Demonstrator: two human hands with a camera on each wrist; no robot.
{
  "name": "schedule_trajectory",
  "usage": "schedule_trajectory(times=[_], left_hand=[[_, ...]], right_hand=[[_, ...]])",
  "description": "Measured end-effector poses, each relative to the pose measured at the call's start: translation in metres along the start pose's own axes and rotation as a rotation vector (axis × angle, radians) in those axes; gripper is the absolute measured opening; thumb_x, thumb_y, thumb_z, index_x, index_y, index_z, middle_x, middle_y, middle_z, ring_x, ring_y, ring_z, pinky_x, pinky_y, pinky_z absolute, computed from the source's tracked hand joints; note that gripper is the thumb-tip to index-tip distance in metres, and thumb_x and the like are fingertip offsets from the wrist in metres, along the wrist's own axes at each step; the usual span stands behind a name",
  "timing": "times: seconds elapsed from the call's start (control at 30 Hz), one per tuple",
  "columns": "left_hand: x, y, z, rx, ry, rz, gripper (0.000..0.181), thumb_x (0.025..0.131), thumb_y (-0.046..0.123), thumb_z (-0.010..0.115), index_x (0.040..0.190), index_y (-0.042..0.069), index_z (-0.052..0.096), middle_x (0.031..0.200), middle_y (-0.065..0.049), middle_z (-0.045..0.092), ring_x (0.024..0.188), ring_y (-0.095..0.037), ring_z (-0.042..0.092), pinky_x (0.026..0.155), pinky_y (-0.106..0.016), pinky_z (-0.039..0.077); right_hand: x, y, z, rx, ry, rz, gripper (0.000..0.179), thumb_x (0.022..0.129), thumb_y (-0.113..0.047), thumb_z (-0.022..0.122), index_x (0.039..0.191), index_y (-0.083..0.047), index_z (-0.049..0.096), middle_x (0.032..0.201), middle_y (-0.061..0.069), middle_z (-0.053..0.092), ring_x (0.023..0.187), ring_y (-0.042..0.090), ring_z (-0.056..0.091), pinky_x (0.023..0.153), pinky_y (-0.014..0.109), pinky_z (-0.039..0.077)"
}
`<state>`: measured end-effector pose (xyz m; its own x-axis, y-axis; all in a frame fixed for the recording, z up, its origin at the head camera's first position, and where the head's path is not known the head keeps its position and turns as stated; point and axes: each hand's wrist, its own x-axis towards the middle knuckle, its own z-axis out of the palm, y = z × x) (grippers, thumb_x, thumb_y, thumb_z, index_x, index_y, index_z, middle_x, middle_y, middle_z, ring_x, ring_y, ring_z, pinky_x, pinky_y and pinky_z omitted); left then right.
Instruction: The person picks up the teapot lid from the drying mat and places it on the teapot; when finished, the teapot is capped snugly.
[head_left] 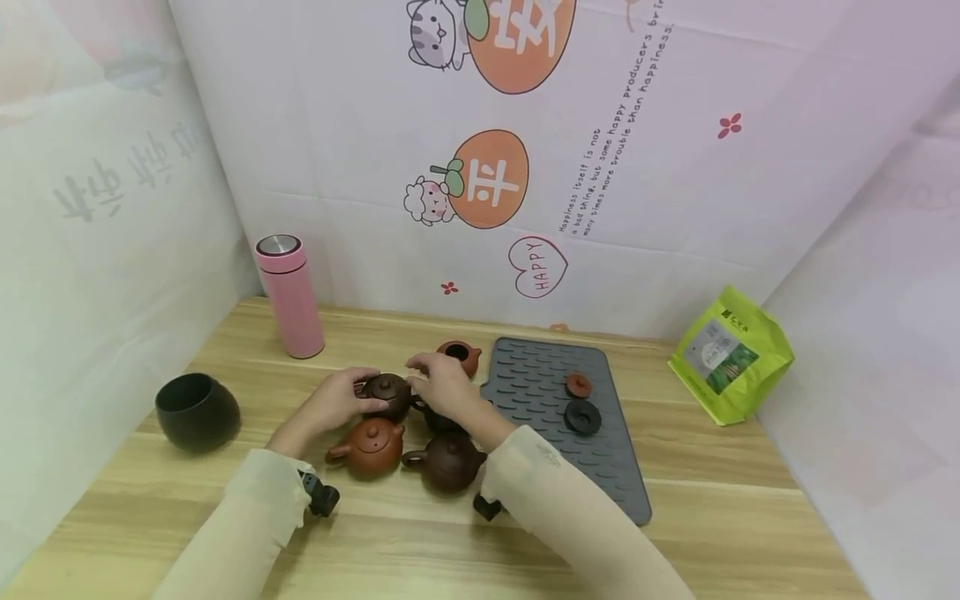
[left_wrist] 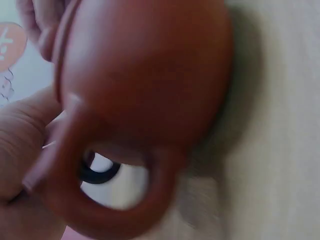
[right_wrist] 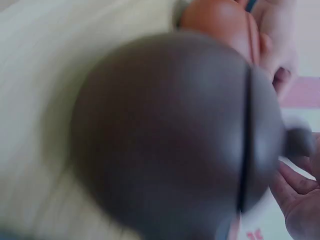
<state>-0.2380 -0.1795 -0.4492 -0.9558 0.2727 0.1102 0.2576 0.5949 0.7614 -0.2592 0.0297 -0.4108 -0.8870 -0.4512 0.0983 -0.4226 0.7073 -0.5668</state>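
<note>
My left hand point(head_left: 341, 402) grips a small dark brown lidded teapot point(head_left: 390, 395) at its handle side, thumb near and fingers far. My right hand point(head_left: 450, 390) reaches over a black teapot point(head_left: 435, 422), its fingertips right at the brown teapot's spout side. Just in front sits a reddish-brown teapot point(head_left: 375, 448), large in the left wrist view point(left_wrist: 150, 65). Beside it stands another dark brown teapot point(head_left: 452, 463), filling much of the right wrist view point(right_wrist: 165, 135). Behind the right hand is a lidless red teapot point(head_left: 469, 358); the forearm partly hides the black one.
A grey ridged mat point(head_left: 540, 367) lies to the right, bearing a red lid point(head_left: 578, 385) and a black lid point(head_left: 582, 417). A black cup point(head_left: 198, 417) and a pink flask point(head_left: 292, 304) stand left. Far right leans a green packet point(head_left: 731, 358). Printed cloth walls surround the wooden table point(head_left: 360, 550).
</note>
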Motion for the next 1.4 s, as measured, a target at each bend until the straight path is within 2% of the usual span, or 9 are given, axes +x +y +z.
schedule_trajectory(times=[0.1, 0.2, 0.37, 0.47, 0.57, 0.73, 0.93, 1.13, 1.4], left_hand=[[0.001, 0.015, 0.001, 0.047, -0.001, 0.025, 0.063, 0.087, 0.019, 0.076, 0.135, -0.01, 0.05, 0.135, -0.028, 0.05, 0.125, -0.043, 0.046, 0.104, -0.054, 0.036], [0.006, 0.033, 0.006, 0.093, -0.017, 0.088, 0.06, 0.087, 0.017, 0.075, 0.135, -0.009, 0.051, 0.136, -0.027, 0.049, 0.128, -0.042, 0.043, 0.107, -0.052, 0.033], [0.016, 0.051, 0.018, 0.192, -0.133, 0.173, 0.055, 0.089, 0.021, 0.074, 0.133, -0.007, 0.054, 0.132, -0.022, 0.055, 0.125, -0.037, 0.048, 0.104, -0.049, 0.038], [0.021, 0.058, 0.023, 0.223, -0.201, 0.165, 0.053, 0.091, 0.021, 0.072, 0.134, -0.005, 0.054, 0.133, -0.019, 0.055, 0.125, -0.036, 0.048, 0.103, -0.048, 0.039], [0.026, 0.062, 0.029, 0.239, -0.235, 0.146, 0.051, 0.092, 0.02, 0.071, 0.134, -0.004, 0.055, 0.133, -0.018, 0.055, 0.126, -0.034, 0.048, 0.103, -0.047, 0.039], [0.034, 0.064, 0.038, 0.251, -0.279, 0.122, 0.05, 0.092, 0.021, 0.071, 0.133, -0.004, 0.056, 0.134, -0.018, 0.054, 0.127, -0.033, 0.047, 0.104, -0.045, 0.039], [0.039, 0.063, 0.046, 0.27, -0.326, 0.093, 0.053, 0.09, 0.022, 0.073, 0.133, -0.004, 0.055, 0.133, -0.018, 0.054, 0.127, -0.034, 0.046, 0.102, -0.046, 0.04], [0.043, 0.06, 0.051, 0.28, -0.303, 0.087, 0.054, 0.089, 0.024, 0.074, 0.133, -0.002, 0.057, 0.131, -0.015, 0.057, 0.122, -0.031, 0.051, 0.098, -0.044, 0.044], [0.044, 0.057, 0.054, 0.26, -0.279, 0.086, 0.052, 0.087, 0.024, 0.076, 0.131, 0.0, 0.059, 0.127, -0.013, 0.06, 0.118, -0.03, 0.055, 0.094, -0.043, 0.047]], right_hand=[[-0.014, 0.014, -0.02, -0.001, 0.054, 0.009, 0.025, 0.095, -0.015, 0.066, 0.119, -0.007, 0.068, 0.114, 0.007, 0.067, 0.1, 0.022, 0.064, 0.081, 0.036, 0.054], [-0.031, 0.037, -0.04, -0.007, 0.102, 0.041, 0.024, 0.095, -0.013, 0.066, 0.117, -0.006, 0.069, 0.113, 0.01, 0.067, 0.1, 0.025, 0.064, 0.081, 0.041, 0.054], [-0.065, 0.083, -0.065, 0.009, 0.171, 0.146, 0.022, 0.093, -0.009, 0.067, 0.115, -0.005, 0.07, 0.113, 0.012, 0.066, 0.102, 0.027, 0.062, 0.082, 0.044, 0.053], [-0.085, 0.109, -0.073, -0.014, 0.21, 0.208, 0.021, 0.09, -0.008, 0.07, 0.111, -0.004, 0.071, 0.108, 0.011, 0.067, 0.098, 0.027, 0.064, 0.081, 0.043, 0.053], [-0.102, 0.131, -0.078, -0.036, 0.233, 0.263, 0.02, 0.089, -0.008, 0.072, 0.108, -0.003, 0.071, 0.104, 0.012, 0.067, 0.095, 0.028, 0.064, 0.08, 0.044, 0.053], [-0.123, 0.162, -0.085, -0.049, 0.237, 0.298, 0.022, 0.089, -0.008, 0.072, 0.11, -0.002, 0.07, 0.111, 0.019, 0.065, 0.099, 0.034, 0.062, 0.082, 0.049, 0.051], [-0.132, 0.18, -0.091, -0.077, 0.244, 0.336, 0.023, 0.086, -0.008, 0.074, 0.107, -0.001, 0.07, 0.112, 0.021, 0.065, 0.101, 0.035, 0.06, 0.084, 0.051, 0.048], [-0.133, 0.182, -0.094, -0.06, 0.232, 0.388, 0.021, 0.087, -0.006, 0.071, 0.107, 0.002, 0.069, 0.112, 0.025, 0.064, 0.102, 0.039, 0.061, 0.084, 0.052, 0.05], [-0.134, 0.189, -0.094, -0.102, 0.232, 0.386, 0.012, 0.088, -0.009, 0.072, 0.097, -0.001, 0.071, 0.095, 0.013, 0.067, 0.088, 0.03, 0.061, 0.076, 0.047, 0.049]])
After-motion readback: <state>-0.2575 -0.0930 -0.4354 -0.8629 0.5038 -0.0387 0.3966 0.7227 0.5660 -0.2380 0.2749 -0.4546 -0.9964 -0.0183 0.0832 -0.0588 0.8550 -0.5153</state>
